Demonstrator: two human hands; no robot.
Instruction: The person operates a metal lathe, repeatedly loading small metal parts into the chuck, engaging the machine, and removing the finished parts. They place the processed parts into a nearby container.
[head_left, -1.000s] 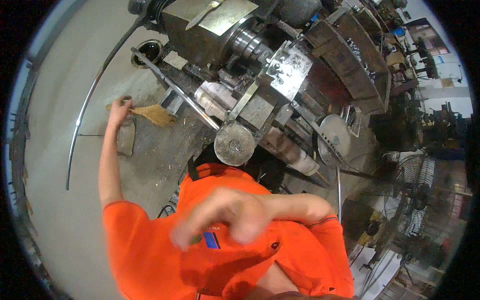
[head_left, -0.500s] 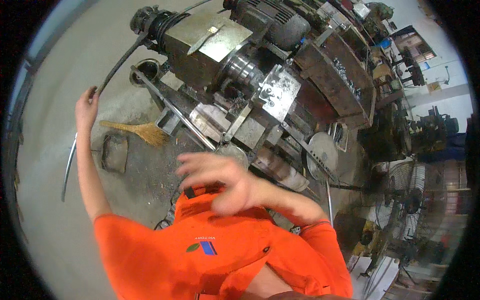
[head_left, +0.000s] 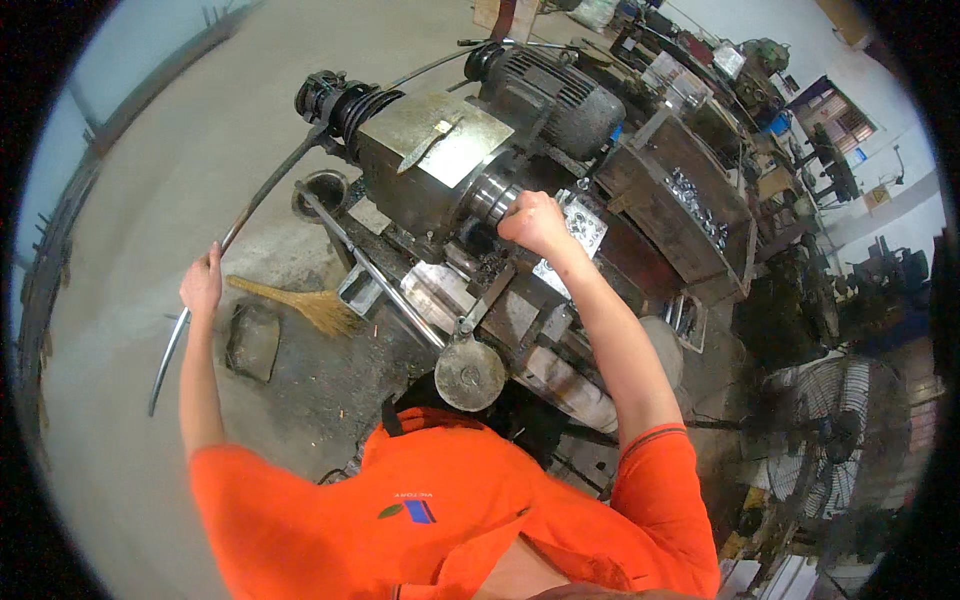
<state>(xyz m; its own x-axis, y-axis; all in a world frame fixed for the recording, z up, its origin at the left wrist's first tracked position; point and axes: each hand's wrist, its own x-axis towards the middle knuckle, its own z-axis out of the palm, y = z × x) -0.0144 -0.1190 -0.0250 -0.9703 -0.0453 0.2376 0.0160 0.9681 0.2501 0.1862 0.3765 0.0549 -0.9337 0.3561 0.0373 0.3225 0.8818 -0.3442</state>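
Observation:
On the left, my left hand is closed around a long curved metal lever. The lever runs from the pulley end of a lathe-like machine down past my hand. My right hand is at the front of the shiny round chuck, its fingers curled in. Whatever lies between those fingers is hidden by the hand itself. Just beyond it, a metal plate carries small metal pieces. A flat tool with a blade-like end rests on the headstock cover.
An open metal bin with several small metal parts stands behind the machine. A straw broom and a dustpan-like tray lie on the floor at left. A round metal disc is close to my body; a large fan stands at right.
My right hand has moved from in front of my chest forward to the chuck. My left hand has stayed on the lever, now lower along it, with more of it showing above the hand.

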